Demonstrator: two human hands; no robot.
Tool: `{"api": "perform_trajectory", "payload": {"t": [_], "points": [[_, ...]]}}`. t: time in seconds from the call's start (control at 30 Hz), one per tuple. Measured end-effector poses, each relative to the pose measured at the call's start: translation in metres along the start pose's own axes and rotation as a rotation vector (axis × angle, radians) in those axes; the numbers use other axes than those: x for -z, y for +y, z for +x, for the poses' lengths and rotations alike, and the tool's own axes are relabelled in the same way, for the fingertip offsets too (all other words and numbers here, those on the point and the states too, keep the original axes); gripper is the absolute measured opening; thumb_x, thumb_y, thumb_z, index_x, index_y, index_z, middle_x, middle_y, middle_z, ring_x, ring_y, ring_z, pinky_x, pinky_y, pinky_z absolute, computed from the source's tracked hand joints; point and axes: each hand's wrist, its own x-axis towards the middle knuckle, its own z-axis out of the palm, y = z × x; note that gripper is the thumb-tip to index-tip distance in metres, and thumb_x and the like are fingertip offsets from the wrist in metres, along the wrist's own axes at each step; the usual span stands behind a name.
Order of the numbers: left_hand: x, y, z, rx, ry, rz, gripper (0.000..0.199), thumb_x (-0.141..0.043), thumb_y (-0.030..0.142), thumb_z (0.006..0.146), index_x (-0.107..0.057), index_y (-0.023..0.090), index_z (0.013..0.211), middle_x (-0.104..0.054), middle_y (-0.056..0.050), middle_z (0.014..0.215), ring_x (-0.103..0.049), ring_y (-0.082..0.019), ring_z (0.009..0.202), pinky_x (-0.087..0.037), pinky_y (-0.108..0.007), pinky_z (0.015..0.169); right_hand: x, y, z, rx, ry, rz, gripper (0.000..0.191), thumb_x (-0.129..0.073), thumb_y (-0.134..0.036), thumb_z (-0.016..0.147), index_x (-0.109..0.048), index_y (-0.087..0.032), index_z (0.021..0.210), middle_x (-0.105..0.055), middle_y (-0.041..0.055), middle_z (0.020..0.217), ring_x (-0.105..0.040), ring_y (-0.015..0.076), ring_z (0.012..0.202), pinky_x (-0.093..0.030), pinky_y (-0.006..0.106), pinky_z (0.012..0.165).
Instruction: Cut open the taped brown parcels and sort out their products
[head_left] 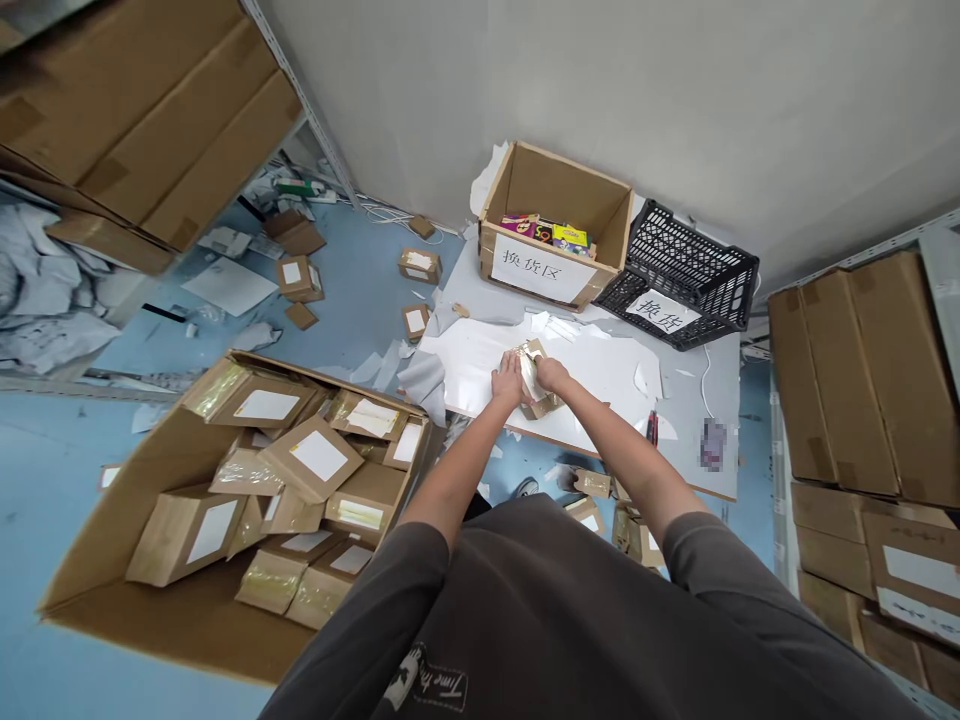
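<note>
A small cardboard parcel (pixel 539 406) with shiny tape and a white label lies near the front edge of the white-topped table (pixel 480 365). My left hand (pixel 508 377) rests on the parcel's left side, its fingers spread. On the right side, my right hand (pixel 551 375) is closed at the parcel's upper part; whatever it grips is too small to make out. Paper scraps (pixel 562 327) lie just behind the parcel.
An open carton (pixel 546 272) with colourful packs and a black crate (pixel 686 270) stand at the table's back. A red-and-black tool (pixel 652 428) lies right. At left is a large box (pixel 247 640) of parcels. Shelves flank both sides.
</note>
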Motion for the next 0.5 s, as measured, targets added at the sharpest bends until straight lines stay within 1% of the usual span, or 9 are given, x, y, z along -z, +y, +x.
{"api": "perform_trajectory", "payload": {"t": [0.13, 0.23, 0.33, 0.4, 0.47, 0.5], "points": [[0.001, -0.001, -0.001, -0.004, -0.005, 0.027, 0.141, -0.092, 0.063, 0.075, -0.007, 0.025, 0.181, 0.003, -0.013, 0.187, 0.009, -0.035, 0.173, -0.029, -0.054, 0.135, -0.004, -0.001, -0.010, -0.004, -0.042, -0.025, 0.054, -0.071, -0.020, 0.101, -0.056, -0.011, 0.152, -0.071, 0.0254, 0.141, -0.071, 0.0331, 0.132, -0.057, 0.033, 0.096], [0.001, 0.000, -0.001, 0.006, -0.001, 0.038, 0.140, -0.093, 0.063, 0.075, -0.010, 0.024, 0.181, 0.003, -0.014, 0.187, 0.009, -0.036, 0.173, -0.029, -0.055, 0.134, -0.012, 0.001, -0.016, -0.015, -0.067, -0.032, 0.057, -0.079, -0.021, 0.096, -0.060, -0.010, 0.148, -0.072, 0.0257, 0.137, -0.074, 0.0334, 0.126, -0.058, 0.032, 0.091], [0.001, 0.000, 0.000, 0.001, 0.006, 0.056, 0.140, -0.092, 0.064, 0.074, -0.011, 0.024, 0.181, 0.002, -0.014, 0.187, 0.008, -0.037, 0.173, -0.031, -0.056, 0.133, -0.022, 0.010, -0.027, -0.029, -0.103, -0.026, 0.060, -0.084, -0.022, 0.093, -0.061, -0.010, 0.147, -0.074, 0.0258, 0.133, -0.078, 0.0334, 0.118, -0.060, 0.032, 0.086], [0.002, 0.001, 0.001, 0.006, 0.003, 0.058, 0.140, -0.093, 0.063, 0.074, -0.011, 0.024, 0.181, 0.002, -0.014, 0.187, 0.007, -0.037, 0.173, -0.031, -0.055, 0.133, -0.030, 0.019, -0.038, -0.025, -0.124, -0.020, 0.053, -0.078, -0.022, 0.097, -0.062, -0.010, 0.146, -0.074, 0.0260, 0.132, -0.079, 0.0334, 0.115, -0.062, 0.033, 0.085], [0.002, 0.001, 0.002, 0.014, -0.007, 0.049, 0.141, -0.093, 0.062, 0.074, -0.010, 0.023, 0.181, 0.003, -0.015, 0.187, 0.008, -0.036, 0.173, -0.031, -0.055, 0.133, -0.039, 0.029, -0.051, -0.013, -0.131, -0.017, 0.046, -0.070, -0.018, 0.102, -0.063, -0.010, 0.146, -0.074, 0.0259, 0.132, -0.078, 0.0337, 0.117, -0.062, 0.034, 0.085], [0.002, 0.001, 0.002, 0.017, -0.013, 0.044, 0.141, -0.093, 0.061, 0.074, -0.009, 0.023, 0.181, 0.003, -0.016, 0.187, 0.008, -0.036, 0.173, -0.030, -0.055, 0.134, -0.043, 0.034, -0.057, -0.010, -0.129, -0.017, 0.045, -0.067, -0.015, 0.102, -0.063, -0.010, 0.147, -0.075, 0.0259, 0.132, -0.078, 0.0339, 0.119, -0.062, 0.034, 0.086]]}}
